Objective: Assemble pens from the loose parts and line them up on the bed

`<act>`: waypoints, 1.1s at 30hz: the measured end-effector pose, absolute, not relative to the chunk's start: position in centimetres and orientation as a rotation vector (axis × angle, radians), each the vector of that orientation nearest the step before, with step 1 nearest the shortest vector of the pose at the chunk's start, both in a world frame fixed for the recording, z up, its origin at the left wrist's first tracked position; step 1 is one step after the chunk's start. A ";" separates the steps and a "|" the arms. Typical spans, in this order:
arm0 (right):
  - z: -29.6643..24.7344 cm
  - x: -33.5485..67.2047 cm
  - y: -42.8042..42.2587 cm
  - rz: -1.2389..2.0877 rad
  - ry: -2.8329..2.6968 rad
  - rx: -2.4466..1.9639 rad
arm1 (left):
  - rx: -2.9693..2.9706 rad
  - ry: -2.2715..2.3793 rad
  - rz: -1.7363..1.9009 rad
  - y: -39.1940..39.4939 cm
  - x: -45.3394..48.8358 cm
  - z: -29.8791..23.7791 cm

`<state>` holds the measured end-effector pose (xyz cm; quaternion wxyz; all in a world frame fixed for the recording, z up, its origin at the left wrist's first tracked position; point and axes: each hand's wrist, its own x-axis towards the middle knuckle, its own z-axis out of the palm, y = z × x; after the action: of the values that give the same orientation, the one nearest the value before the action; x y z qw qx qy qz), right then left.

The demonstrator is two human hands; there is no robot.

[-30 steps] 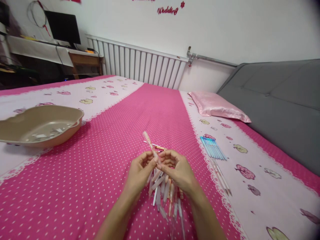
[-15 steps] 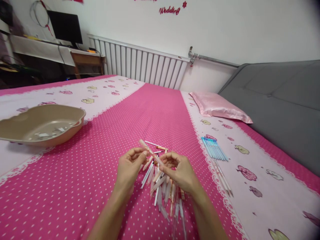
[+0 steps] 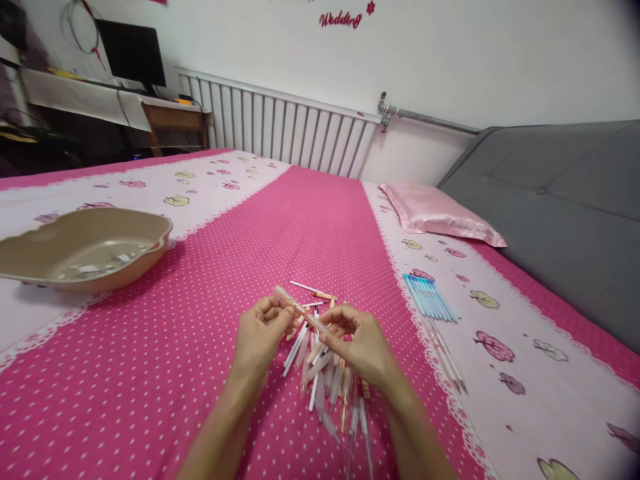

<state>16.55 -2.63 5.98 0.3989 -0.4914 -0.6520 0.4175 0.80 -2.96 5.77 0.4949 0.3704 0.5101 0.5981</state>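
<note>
Clock: centred on the held tube [image 3: 303,311], twelve toward the radiator [image 3: 280,123].
Tube position: between both hands, over the top of the pile, slanted from ten to four.
Left grip: left hand [image 3: 259,333] pinching with thumb against fingers, a short end poking past at ten.
Right grip: right hand [image 3: 367,347] pinching the four o'clock end with thumb and fingertips, other fingers curled.
Weight: slight, by the look; fingertip strength probably enough.
Stiffness: likely thin hard plastic; not much give, could crack if bent sideways.
Surface: smooth-looking, with some sheen; probably slippery and inclined to roll. Markings too small to read.
Best hold: near each end, firm but no crushing, force kept along the length.
Pile [image 3: 325,363]: at five, just below the hands; white sticks, cloudy tubes and peach pieces crossed loosely, partly hidden by the right hand. Easy to snag or scatter.
Strays: thin white stick [image 3: 303,285] at twelve, peach piece [image 3: 325,295] at two; both near.
Blue pens [image 3: 430,298]: at three, side by side on the pale flowered band.
Pale pencils [image 3: 447,357]: between three and four, just beside the blue row, points toward four.
Basin [image 3: 120,223]: between nine and ten, well apart from the left hand; raised rim, white scraps inside.
Room: broad, flat run of dotted sheet [image 3: 320,220] from eleven to one, more at eight.
Edges: pillow [image 3: 443,215] at two, grey headboard [image 3: 560,173] beyond.
</note>
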 end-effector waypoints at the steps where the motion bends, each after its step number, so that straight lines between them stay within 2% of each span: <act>1: 6.0 16.5 -2.6 1.058 -1.652 -1.239 | 0.904 1.245 1.447 -3.0 0.8 5.8; 21: 6.6 18.2 -2.2 0.955 -1.478 -1.326 | 0.938 1.396 1.389 -2.4 0.7 6.0; 28: 8.3 25.7 -3.7 0.726 -1.274 -1.650 | 0.909 1.456 1.374 -2.0 0.3 5.8; 33: 5.2 34.0 -4.7 0.423 -1.031 -1.820 | 0.923 1.470 1.363 -1.9 0.3 5.5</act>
<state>33.99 -4.74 5.23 0.4828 -0.7469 -0.4230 0.1736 0.33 -1.91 5.49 0.4504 0.3732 0.5948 0.5515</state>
